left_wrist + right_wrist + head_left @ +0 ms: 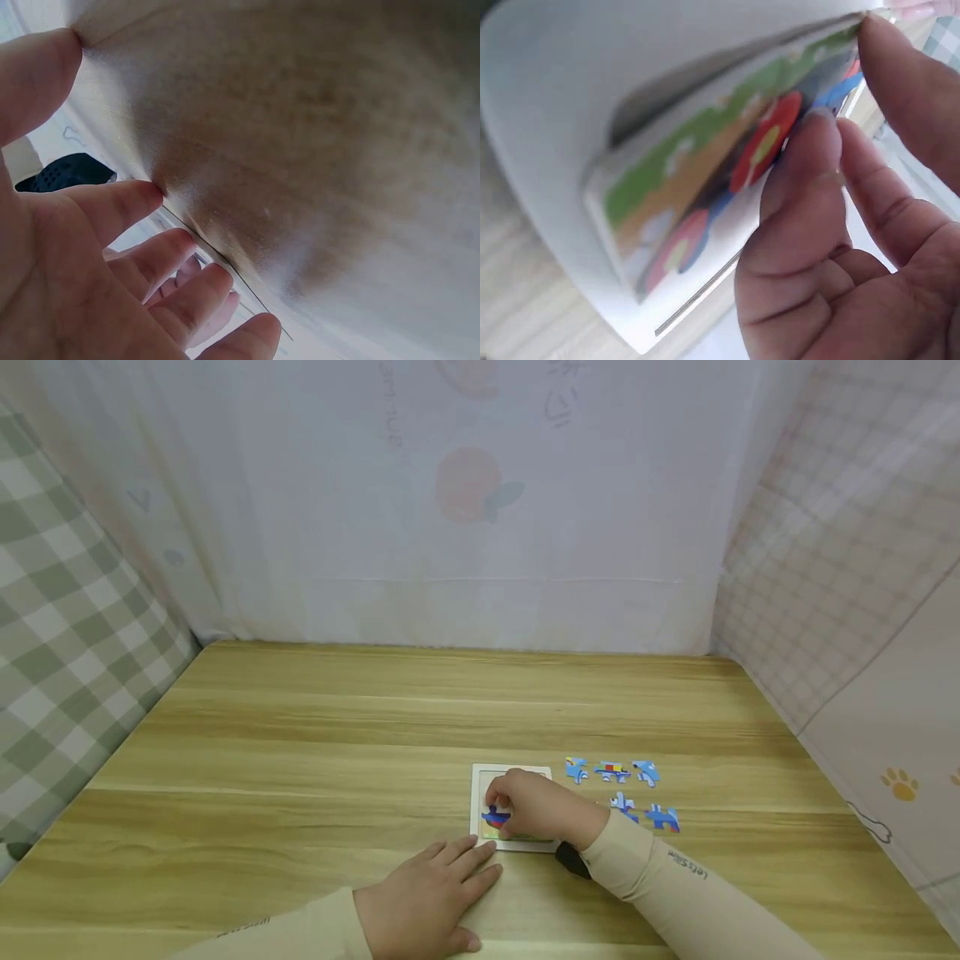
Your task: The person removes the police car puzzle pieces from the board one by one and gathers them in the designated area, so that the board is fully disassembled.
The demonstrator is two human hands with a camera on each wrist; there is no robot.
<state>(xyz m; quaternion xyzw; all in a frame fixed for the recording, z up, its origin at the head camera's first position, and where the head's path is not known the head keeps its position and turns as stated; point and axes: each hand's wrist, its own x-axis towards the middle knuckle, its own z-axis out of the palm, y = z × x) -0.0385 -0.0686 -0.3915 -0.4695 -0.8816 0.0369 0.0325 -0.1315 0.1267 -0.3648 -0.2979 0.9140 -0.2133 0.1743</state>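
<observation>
A white-rimmed puzzle tray (476, 793) lies on the table, partly hidden by my right hand (543, 806). That hand pinches a blue and red puzzle piece (495, 817) at the tray's left side. Up close in the right wrist view, joined puzzle pieces (765, 146) show red and yellow wheels on a green and orange ground, and the thumb and a finger (802, 172) touch them. My left hand (427, 893) rests with spread fingers on the table, its fingertips at the tray's lower left corner.
To the right of the tray lie several loose blue puzzle pieces (612, 772), one near my right wrist (663, 817). The wooden table (300, 735) is bordered by a white curtain (337, 568) behind and cloth at both sides.
</observation>
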